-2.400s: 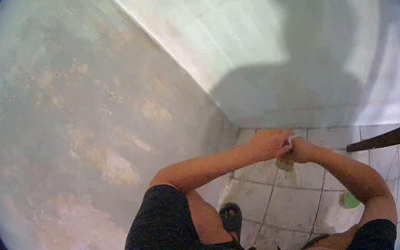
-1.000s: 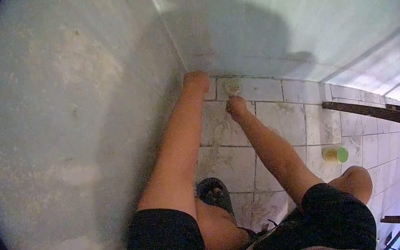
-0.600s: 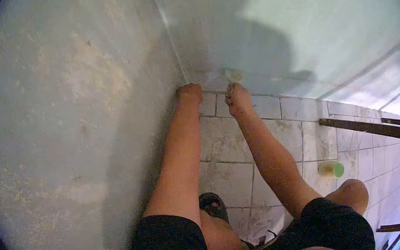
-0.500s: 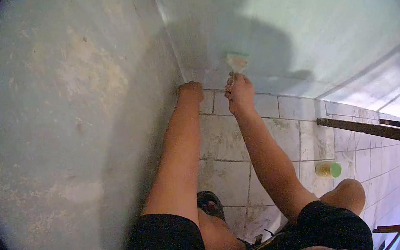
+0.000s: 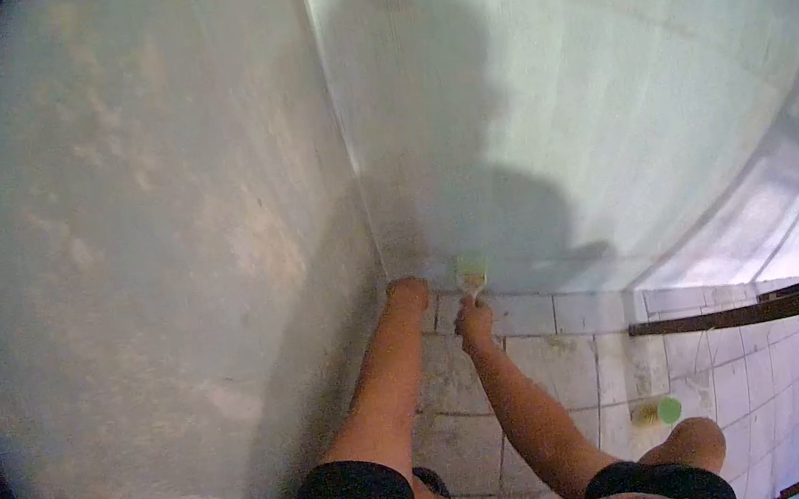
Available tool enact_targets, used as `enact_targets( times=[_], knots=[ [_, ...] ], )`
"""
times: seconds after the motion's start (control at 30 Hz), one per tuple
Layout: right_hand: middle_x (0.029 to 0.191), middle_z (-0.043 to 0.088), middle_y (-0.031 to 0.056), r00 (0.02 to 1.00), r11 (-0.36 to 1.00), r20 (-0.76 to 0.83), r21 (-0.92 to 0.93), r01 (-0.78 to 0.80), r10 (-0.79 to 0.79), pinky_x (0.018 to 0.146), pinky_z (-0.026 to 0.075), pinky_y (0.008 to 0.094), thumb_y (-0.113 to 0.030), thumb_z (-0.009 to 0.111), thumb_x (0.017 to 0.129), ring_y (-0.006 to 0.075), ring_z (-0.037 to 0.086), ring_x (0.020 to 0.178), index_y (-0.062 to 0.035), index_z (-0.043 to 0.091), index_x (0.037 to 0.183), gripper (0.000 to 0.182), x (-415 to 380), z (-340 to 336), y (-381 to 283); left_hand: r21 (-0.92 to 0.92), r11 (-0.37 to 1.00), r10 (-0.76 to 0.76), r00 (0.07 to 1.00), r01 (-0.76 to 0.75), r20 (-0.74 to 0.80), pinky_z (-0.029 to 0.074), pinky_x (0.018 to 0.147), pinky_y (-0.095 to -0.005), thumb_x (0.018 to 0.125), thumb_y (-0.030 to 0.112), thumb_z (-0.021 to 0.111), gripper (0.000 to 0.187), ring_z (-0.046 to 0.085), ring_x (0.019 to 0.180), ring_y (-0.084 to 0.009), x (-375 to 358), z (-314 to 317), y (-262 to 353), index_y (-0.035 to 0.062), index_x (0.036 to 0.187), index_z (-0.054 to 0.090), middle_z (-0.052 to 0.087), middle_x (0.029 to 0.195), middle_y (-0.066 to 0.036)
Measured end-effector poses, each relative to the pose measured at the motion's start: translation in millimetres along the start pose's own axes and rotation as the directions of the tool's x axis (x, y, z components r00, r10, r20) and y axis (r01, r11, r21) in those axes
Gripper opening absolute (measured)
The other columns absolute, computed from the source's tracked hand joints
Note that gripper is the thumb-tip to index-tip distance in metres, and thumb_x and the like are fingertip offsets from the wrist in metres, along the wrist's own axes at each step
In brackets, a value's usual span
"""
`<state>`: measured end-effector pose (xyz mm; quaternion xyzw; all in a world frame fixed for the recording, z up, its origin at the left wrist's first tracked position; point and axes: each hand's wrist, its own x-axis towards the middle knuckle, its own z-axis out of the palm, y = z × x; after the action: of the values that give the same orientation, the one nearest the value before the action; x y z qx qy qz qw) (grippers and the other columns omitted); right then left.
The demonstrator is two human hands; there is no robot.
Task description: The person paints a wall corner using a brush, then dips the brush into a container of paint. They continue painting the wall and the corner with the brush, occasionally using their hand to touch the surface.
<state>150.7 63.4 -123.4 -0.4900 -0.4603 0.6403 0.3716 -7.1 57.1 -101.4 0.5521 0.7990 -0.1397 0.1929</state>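
Note:
My right hand (image 5: 474,322) is closed around the handle of a flat paintbrush (image 5: 472,277), which points upward. Greenish bristles at the brush's tip lie against the lower part of the pale green wall (image 5: 629,149), just above the floor tiles. Close by on the left, my left hand (image 5: 408,294) is curled at the foot of the corner where the two walls meet. Its fingers are mostly turned away, and whatever they may hold is hidden.
On the left rises a patchy, stained wall (image 5: 155,312). A jar with a green lid (image 5: 669,410) lies on the tiled floor (image 5: 546,366) beside my bent knee (image 5: 699,440). Dark wooden bars (image 5: 751,313) jut in from the right. My shadow falls across the corner.
The view has tilted upward, so hands, jar and floor sit lower in the picture. My right hand has brought the paintbrush leftward, nearer my left hand and the corner.

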Motion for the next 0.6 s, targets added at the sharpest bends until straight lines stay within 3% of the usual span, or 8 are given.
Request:
enact_targets(
  times=[0.07, 0.17, 0.23, 0.27, 0.3, 0.37, 0.47, 0.6],
  knots=[
    [0.065, 0.047, 0.0076, 0.952, 0.904, 0.146, 0.303, -0.302, 0.270, 0.045, 0.037, 0.0292, -0.020, 0.048, 0.087, 0.0165, 0.048, 0.057, -0.0027, 0.050, 0.080, 0.019, -2, -2, -13, -0.032, 0.999, -0.010, 0.999, 0.009, -0.031, 0.045, 0.087, -0.0416, 0.082, 0.017, 0.051, 0.029, 0.054, 0.108, -0.0277, -4, 1, 4, 0.0067, 0.107, 0.061, 0.056, 0.118, -0.011],
    [0.065, 0.045, 0.0057, 0.943, 0.761, 0.289, 0.570, -0.309, 0.167, 0.045, 0.036, 0.0285, -0.014, 0.045, 0.087, 0.0153, 0.046, 0.056, -0.0042, 0.047, 0.078, 0.013, -29, -3, -119, -0.117, 0.993, 0.004, 1.000, -0.006, -0.023, 0.045, 0.086, -0.0415, 0.082, 0.018, 0.051, 0.029, 0.054, 0.108, -0.0282, -7, 4, 9, 0.0067, 0.108, 0.060, 0.056, 0.117, -0.011],
    [0.067, 0.044, 0.0050, 0.887, 0.844, 0.314, 0.518, 0.140, -0.340, 0.046, 0.035, 0.0276, -0.008, 0.041, 0.086, 0.0139, 0.044, 0.057, -0.0041, 0.045, 0.079, 0.009, 48, -10, -118, -0.169, 0.985, 0.026, 0.999, -0.029, -0.021, 0.045, 0.086, -0.0414, 0.082, 0.018, 0.051, 0.030, 0.054, 0.108, -0.0284, -10, 6, 12, 0.0067, 0.108, 0.060, 0.056, 0.117, -0.011],
    [0.067, 0.044, 0.0050, 0.886, 0.842, 0.302, 0.515, 0.159, -0.353, 0.046, 0.035, 0.0276, -0.008, 0.041, 0.086, 0.0139, 0.044, 0.057, -0.0041, 0.045, 0.079, 0.009, 9, -26, -192, -0.195, 0.980, 0.041, 0.999, -0.044, -0.021, 0.045, 0.086, -0.0413, 0.082, 0.018, 0.051, 0.030, 0.054, 0.107, -0.0286, -11, 7, 13, 0.0067, 0.108, 0.060, 0.056, 0.117, -0.011],
    [0.070, 0.045, 0.0042, 0.918, 0.742, 0.387, 0.639, -0.201, -0.085, 0.049, 0.035, 0.0262, -0.008, 0.042, 0.086, 0.0128, 0.043, 0.058, -0.0031, 0.046, 0.085, 0.006, -52, -5, -260, -0.215, 0.975, 0.058, 0.998, -0.061, -0.020, 0.045, 0.086, -0.0412, 0.082, 0.018, 0.051, 0.030, 0.054, 0.107, -0.0287, -11, 9, 13, 0.0067, 0.108, 0.060, 0.056, 0.117, -0.011],
    [0.071, 0.045, 0.0021, 0.716, 0.658, 0.640, 0.670, -0.344, -0.277, 0.050, 0.035, 0.0259, -0.010, 0.044, 0.087, 0.0113, 0.041, 0.057, -0.0010, 0.049, 0.096, 0.014, -58, -15, -312, -0.234, 0.967, 0.095, 0.995, -0.097, -0.020, 0.045, 0.086, -0.0411, 0.082, 0.018, 0.050, 0.030, 0.054, 0.107, -0.0290, -15, 9, 15, 0.0068, 0.108, 0.060, 0.056, 0.117, -0.011],
    [0.071, 0.044, 0.0000, 0.742, 0.782, 0.548, 0.621, -0.052, -0.386, 0.052, 0.035, 0.0254, -0.013, 0.047, 0.086, 0.0105, 0.041, 0.058, -0.0011, 0.051, 0.105, 0.023, -132, -36, -373, -0.229, 0.967, 0.095, 0.993, -0.108, -0.065, 0.045, 0.086, -0.0410, 0.082, 0.018, 0.050, 0.030, 0.054, 0.107, -0.0294, -26, 8, 17, 0.0068, 0.108, 0.060, 0.056, 0.117, -0.011],
    [0.071, 0.045, -0.0008, 0.617, 0.869, 0.621, 0.422, 0.257, -0.484, 0.054, 0.036, 0.0252, -0.018, 0.051, 0.086, 0.0103, 0.043, 0.059, -0.0032, 0.052, 0.108, 0.026, -128, -82, -375, -0.198, 0.980, -0.006, 0.983, -0.032, -0.186, 0.045, 0.085, -0.0407, 0.082, 0.018, 0.051, 0.030, 0.054, 0.106, -0.0294, -54, -25, 17, 0.0068, 0.109, 0.059, 0.057, 0.116, -0.011]
  ],
)
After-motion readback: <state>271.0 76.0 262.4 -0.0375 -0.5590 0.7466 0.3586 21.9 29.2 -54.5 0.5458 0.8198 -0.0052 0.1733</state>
